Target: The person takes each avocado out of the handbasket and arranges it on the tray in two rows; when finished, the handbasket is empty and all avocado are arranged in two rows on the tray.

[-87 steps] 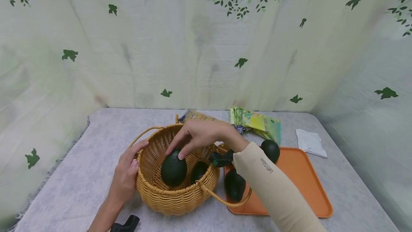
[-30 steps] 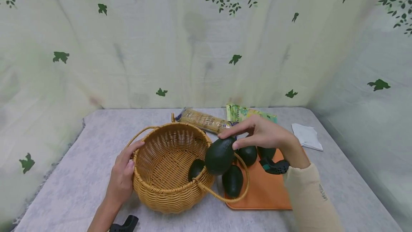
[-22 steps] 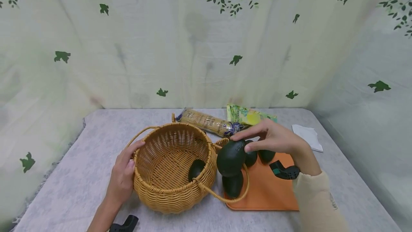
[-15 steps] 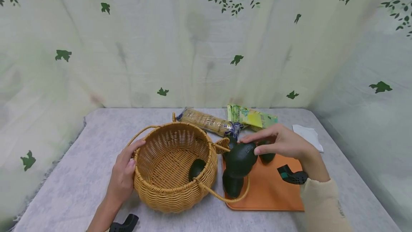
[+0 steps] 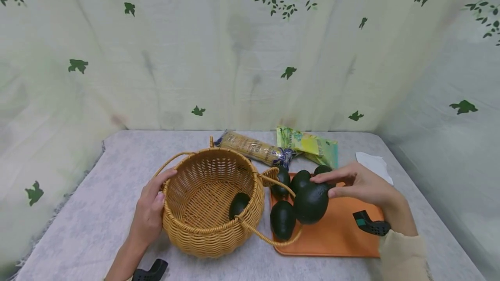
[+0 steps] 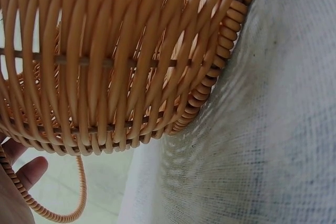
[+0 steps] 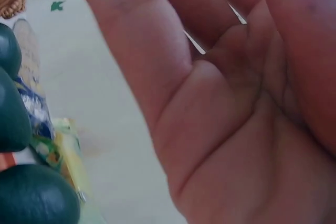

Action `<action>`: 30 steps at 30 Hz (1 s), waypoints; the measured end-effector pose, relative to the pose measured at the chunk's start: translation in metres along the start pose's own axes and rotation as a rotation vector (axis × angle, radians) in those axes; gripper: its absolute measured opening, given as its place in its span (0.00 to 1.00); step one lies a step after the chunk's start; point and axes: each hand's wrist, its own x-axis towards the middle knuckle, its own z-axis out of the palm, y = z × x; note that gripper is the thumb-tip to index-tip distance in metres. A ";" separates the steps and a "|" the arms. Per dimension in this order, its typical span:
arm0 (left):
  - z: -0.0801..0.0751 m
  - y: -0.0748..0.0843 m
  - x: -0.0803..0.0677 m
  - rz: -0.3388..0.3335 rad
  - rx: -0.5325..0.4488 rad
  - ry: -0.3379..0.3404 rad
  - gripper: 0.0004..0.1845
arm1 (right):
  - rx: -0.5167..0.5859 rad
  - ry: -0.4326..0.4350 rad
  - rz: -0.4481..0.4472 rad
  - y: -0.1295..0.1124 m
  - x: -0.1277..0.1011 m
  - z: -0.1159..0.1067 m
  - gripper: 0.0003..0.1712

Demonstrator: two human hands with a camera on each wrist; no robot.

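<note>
Head view, one person, two bare hands over a grey-covered bench (image 5: 97, 211).

Right hand (image 5: 361, 185): grip is pinching the top end of one dark green avocado (image 5: 310, 203) between thumb and fingertips. The avocado hangs low over the orange tray (image 5: 340, 240); cannot tell whether it touches the tray. In the right wrist view the palm (image 7: 226, 108) fills most of the picture, so the fingertips are not shown there.

Left hand (image 5: 150, 211): curled round the near-left rim of the wicker basket (image 5: 207, 229). The left wrist view shows only the basket wall (image 6: 115, 61) and a thumb tip.

Avocado count: six in all.
- One held.
- One inside the basket (image 5: 238, 205), against its right wall.
- Four on the tray: one (image 5: 283, 219) at the front left, three along the back edge (image 5: 300, 180).

Basket: one, with two loop handles.

Behind the tray: one cracker packet (image 5: 254, 148), one green-yellow pouch (image 5: 308, 144), one white folded cloth (image 5: 375, 166) to the right.
</note>
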 end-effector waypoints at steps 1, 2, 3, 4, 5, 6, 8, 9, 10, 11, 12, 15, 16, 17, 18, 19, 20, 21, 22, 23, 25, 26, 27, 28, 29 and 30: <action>0.000 0.000 0.000 0.001 0.001 -0.002 0.29 | 0.003 0.001 -0.001 0.001 -0.002 -0.001 0.22; 0.000 0.000 0.000 0.000 0.001 -0.003 0.29 | 0.005 0.004 0.002 0.003 -0.005 -0.002 0.22; 0.001 0.000 0.001 0.002 0.002 -0.004 0.29 | 0.008 0.006 0.004 0.004 -0.007 -0.002 0.22; 0.001 0.000 0.001 0.002 0.002 -0.005 0.29 | 0.011 0.008 0.008 0.006 -0.009 -0.003 0.22; 0.001 0.000 0.001 0.002 0.002 -0.005 0.29 | 0.013 0.013 0.014 0.007 -0.010 -0.004 0.22; 0.001 0.000 0.001 0.004 0.002 -0.005 0.29 | 0.018 0.014 0.019 0.009 -0.012 -0.005 0.22; 0.001 -0.001 0.001 0.009 0.001 -0.001 0.29 | 0.025 0.009 0.034 0.012 -0.014 -0.007 0.22; 0.001 -0.001 0.001 0.011 0.000 0.002 0.29 | 0.032 0.002 0.045 0.013 -0.015 -0.008 0.22; 0.000 -0.001 0.000 0.012 -0.001 0.005 0.29 | 0.032 -0.005 0.059 0.015 -0.016 -0.009 0.21; 0.000 -0.001 0.000 0.018 -0.003 0.008 0.30 | 0.030 -0.011 0.073 0.016 -0.016 -0.010 0.21; 0.000 -0.001 0.000 0.022 -0.005 0.011 0.30 | 0.030 -0.020 0.086 0.018 -0.016 -0.010 0.21; 0.001 -0.001 0.000 0.030 -0.009 0.015 0.30 | 0.030 -0.052 0.128 0.024 -0.016 -0.011 0.21; 0.001 -0.001 0.000 0.031 -0.010 0.015 0.30 | 0.027 -0.065 0.136 0.026 -0.017 -0.011 0.21; 0.000 -0.001 0.000 0.032 -0.010 0.014 0.30 | 0.024 -0.078 0.141 0.028 -0.016 -0.011 0.21; 0.000 -0.001 0.000 0.029 -0.010 0.012 0.30 | 0.028 -0.094 0.147 0.029 -0.016 -0.010 0.21; 0.000 -0.001 0.000 0.026 -0.010 0.010 0.30 | 0.030 -0.110 0.154 0.031 -0.015 -0.010 0.21; 0.000 -0.001 -0.001 0.026 -0.009 0.009 0.30 | 0.024 -0.125 0.158 0.032 -0.015 -0.009 0.21; 0.000 -0.001 -0.001 0.026 -0.008 0.009 0.30 | 0.024 -0.138 0.164 0.033 -0.014 -0.008 0.21; 0.000 -0.001 -0.001 0.024 -0.007 0.007 0.30 | 0.021 -0.149 0.170 0.034 -0.013 -0.007 0.21; 0.000 -0.001 0.000 0.028 -0.007 0.008 0.30 | 0.017 -0.157 0.175 0.035 -0.011 -0.006 0.21; 0.000 -0.001 0.000 0.036 -0.005 0.010 0.30 | -0.002 -0.164 0.194 0.036 -0.009 -0.004 0.20; 0.000 -0.001 0.000 0.043 -0.004 0.013 0.30 | -0.023 -0.166 0.200 0.037 -0.007 -0.002 0.20; 0.000 -0.001 0.000 0.044 -0.005 0.014 0.30 | -0.038 -0.168 0.209 0.038 -0.006 -0.001 0.20; 0.000 -0.001 0.001 0.049 -0.004 0.015 0.30 | -0.058 -0.170 0.215 0.039 -0.004 0.001 0.19; 0.000 -0.001 0.001 0.052 -0.004 0.017 0.30 | -0.079 -0.173 0.217 0.040 -0.002 0.002 0.19; 0.000 -0.001 0.001 0.053 -0.004 0.018 0.30 | -0.090 -0.180 0.221 0.041 -0.001 0.004 0.19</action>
